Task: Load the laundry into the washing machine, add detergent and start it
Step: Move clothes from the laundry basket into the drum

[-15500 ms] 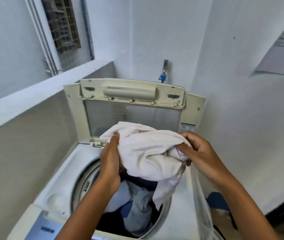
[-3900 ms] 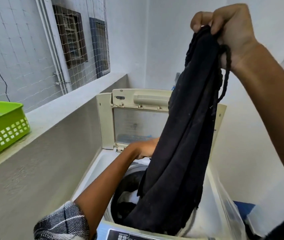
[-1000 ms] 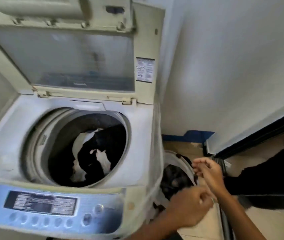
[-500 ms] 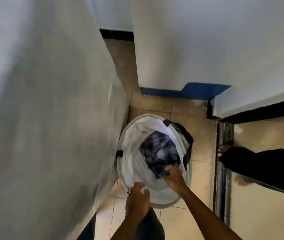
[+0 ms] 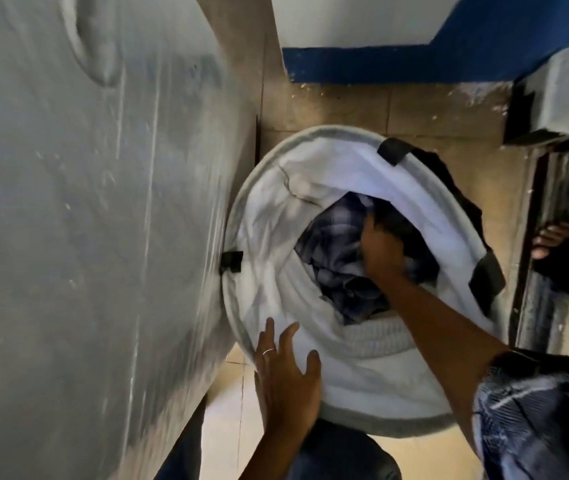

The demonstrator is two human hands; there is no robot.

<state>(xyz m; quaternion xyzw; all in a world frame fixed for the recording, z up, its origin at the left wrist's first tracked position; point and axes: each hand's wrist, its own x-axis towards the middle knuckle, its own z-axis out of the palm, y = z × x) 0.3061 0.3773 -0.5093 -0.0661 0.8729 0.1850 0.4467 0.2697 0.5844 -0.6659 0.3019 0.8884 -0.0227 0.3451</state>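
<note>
Head view: right hand [image 5: 381,252] grip closed on plaid garment [image 5: 335,251] inside white laundry basket [image 5: 310,174]. Left hand [image 5: 286,379], grip open, fingers spread, rests on basket rim at 7 o'clock.

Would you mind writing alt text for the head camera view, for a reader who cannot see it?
Seen from above, a person's right hand reaches into a white laundry hamper and grips a blue plaid garment. The left hand rests open on the hamper's near rim. The hamper stands on a tiled floor beside the washing machine's side.
</note>
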